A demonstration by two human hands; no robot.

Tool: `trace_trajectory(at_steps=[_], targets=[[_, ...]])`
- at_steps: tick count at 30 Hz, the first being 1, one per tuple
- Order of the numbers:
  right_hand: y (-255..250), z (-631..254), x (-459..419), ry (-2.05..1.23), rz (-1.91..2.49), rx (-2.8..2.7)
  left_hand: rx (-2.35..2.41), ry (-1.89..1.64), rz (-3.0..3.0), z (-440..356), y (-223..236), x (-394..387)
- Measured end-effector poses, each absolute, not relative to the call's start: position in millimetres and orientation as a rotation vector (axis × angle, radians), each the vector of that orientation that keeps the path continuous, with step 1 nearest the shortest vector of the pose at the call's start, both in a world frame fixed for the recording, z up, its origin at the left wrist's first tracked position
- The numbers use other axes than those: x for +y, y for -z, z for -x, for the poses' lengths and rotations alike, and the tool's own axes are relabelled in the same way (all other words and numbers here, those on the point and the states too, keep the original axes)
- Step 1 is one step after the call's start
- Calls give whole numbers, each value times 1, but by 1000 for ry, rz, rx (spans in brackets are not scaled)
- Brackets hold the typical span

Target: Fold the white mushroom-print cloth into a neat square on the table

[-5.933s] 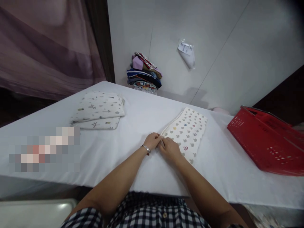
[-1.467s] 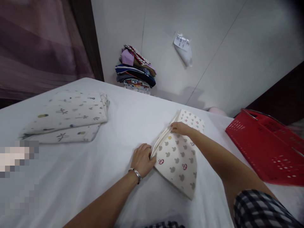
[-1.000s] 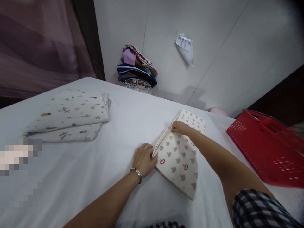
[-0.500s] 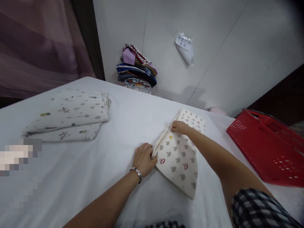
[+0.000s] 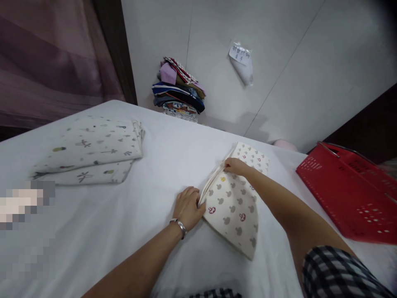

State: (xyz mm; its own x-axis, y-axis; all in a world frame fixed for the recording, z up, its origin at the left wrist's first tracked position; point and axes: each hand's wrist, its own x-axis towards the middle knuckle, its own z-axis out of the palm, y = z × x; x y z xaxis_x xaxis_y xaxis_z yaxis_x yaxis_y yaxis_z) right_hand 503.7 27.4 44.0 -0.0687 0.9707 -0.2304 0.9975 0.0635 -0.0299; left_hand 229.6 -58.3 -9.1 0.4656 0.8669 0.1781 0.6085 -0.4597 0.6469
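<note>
A folded cream cloth [image 5: 232, 207] with grey, red and yellow mushroom prints lies on the white-covered table [image 5: 173, 140] in front of me. Its layered edge faces left, and the near half is lifted and curved. My left hand [image 5: 188, 209] grips the near-left corner, thumb over the print and fingers behind the layers. Farther along the same edge, my right hand [image 5: 236, 167] pinches the layers in closed fingers. What the cloth is made into, I cannot tell.
Another folded white cloth [image 5: 102, 149] with plant prints lies at the left, near a pixelated patch. A red perforated basket [image 5: 350, 190] stands at the right. Beyond the table, a stack of folded clothes [image 5: 180, 91] and a labelled plastic bag [image 5: 241, 64] are by the wall.
Since the earliest frame, both hands have moved apart along the cloth's left edge, and its near half has been lifted and bent. Over the last second, hands and cloth stay put.
</note>
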Motion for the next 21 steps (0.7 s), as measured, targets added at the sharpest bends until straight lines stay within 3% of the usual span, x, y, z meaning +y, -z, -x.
trace_trajectory(at_steps=[15, 21], targets=[[-40, -519, 34, 441, -1839, 2301, 1222, -689, -2213, -230, 9, -58], [-40, -518, 34, 343, -1848, 2278, 1222, -681, -2211, -230, 9, -58]])
